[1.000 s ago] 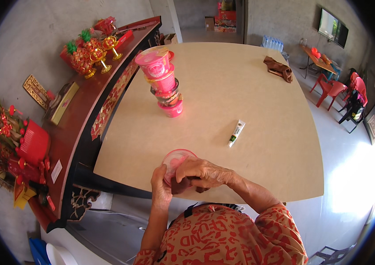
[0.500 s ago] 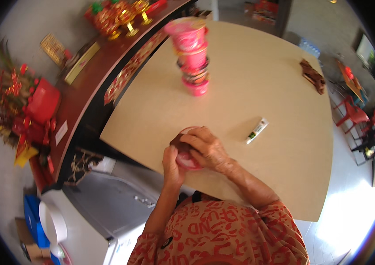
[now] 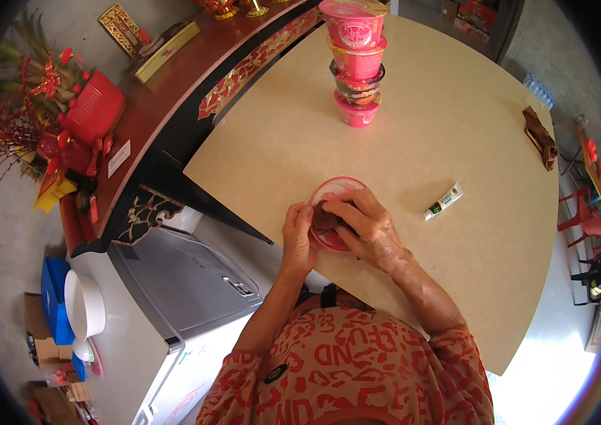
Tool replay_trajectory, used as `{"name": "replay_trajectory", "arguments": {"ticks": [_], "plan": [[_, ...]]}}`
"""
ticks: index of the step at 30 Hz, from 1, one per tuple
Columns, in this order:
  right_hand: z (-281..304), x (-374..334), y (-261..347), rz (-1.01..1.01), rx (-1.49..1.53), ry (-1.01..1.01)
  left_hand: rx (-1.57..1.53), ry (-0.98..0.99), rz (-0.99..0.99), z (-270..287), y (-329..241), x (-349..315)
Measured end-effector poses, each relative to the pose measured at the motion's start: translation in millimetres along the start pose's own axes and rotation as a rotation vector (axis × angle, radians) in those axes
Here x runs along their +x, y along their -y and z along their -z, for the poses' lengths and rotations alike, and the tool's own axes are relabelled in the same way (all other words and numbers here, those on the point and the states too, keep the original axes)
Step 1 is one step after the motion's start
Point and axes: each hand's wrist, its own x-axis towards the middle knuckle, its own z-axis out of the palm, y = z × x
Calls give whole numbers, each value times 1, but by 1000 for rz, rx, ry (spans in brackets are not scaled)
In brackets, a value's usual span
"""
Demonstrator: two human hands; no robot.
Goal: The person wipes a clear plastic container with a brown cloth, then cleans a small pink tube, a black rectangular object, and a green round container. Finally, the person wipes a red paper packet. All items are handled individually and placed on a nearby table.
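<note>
Indoors, a broad tan table (image 3: 484, 283) spreads before a person at its 6 o'clock side in a tan shirt (image 3: 357, 340) printed with red lettering. A dark red carved cabinet (image 3: 166, 110) stands at 10 o'clock, and a gray-topped appliance (image 3: 173, 283) at 8, just outside the table's near-left edge. At 12 o'clock rises a stack of tubs (image 3: 358, 64), mostly pink with one dark, their sides bearing printed labels. Between 2 and 3, a rumpled brown cloth (image 3: 541, 138) lies close to the right edge. The right hand (image 3: 368, 227), fingers bent, grasps a dark brown wad (image 3: 325, 218) within the rim of a clear round container (image 3: 329, 183) edged in red; the left hand (image 3: 299, 237) grips the container at its own 9 o'clock. The container is at the table's 8 o'clock, near the edge; whether it rests on the surface cannot be told. At 4, a white-and-green tube (image 3: 444, 202) with small dark print lies well in from the edges, a stretch of tabletop separating it from the right hand.
</note>
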Motion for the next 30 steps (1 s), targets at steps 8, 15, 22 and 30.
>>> {"name": "replay_trajectory", "arguments": {"ticks": [8, 15, 22, 30], "plan": [[-19, 25, -3, -21, -199, -143, -62, 41, -14, 1, -3, -4], [-1, 11, -7, -204, -351, -109, -121, -43, -97, -12, -6, -10], [19, -10, 6, -290, -438, 31, -131, -38, -129, -8, 0, -9], [-18, 19, 3, -202, -414, -182, -21, 159, -137, -1, -6, -4]]}}
